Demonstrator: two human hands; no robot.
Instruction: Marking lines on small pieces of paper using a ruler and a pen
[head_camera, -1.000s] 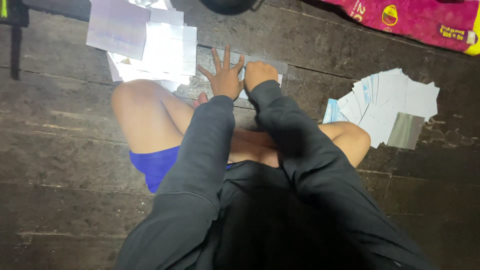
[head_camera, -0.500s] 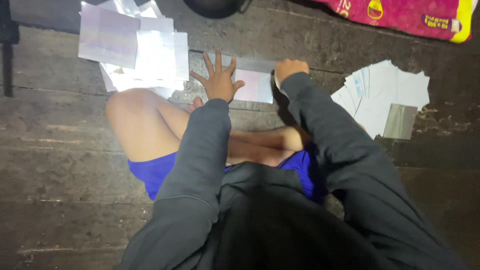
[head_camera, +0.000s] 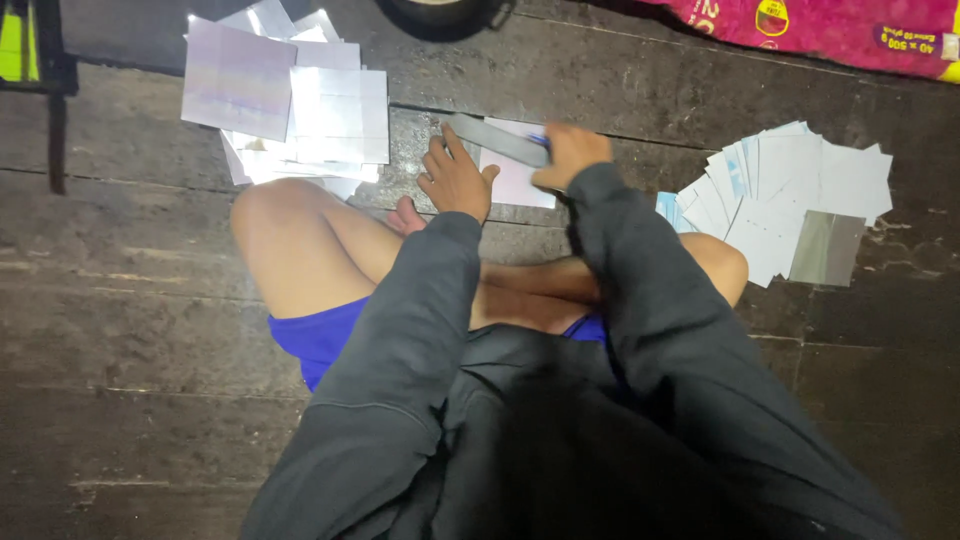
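Right hand has come back in, now swinging a grey strip over the sheet.

Head view: the right hand (head_camera: 570, 152) is gripping the grey strip (head_camera: 497, 139) and a blue pen above the white sheet (head_camera: 515, 180) on the dark plank floor (head_camera: 150, 300); the left hand (head_camera: 455, 180), fingers loosely open, is touching the strip's left end, paper piles lying either side.

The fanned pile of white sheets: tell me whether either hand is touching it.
No. The fanned pile lies apart from both hands; the right hand and left hand are at a single sheet.

Dark, worn wooden plank floor (head_camera: 150, 300), dimly lit.
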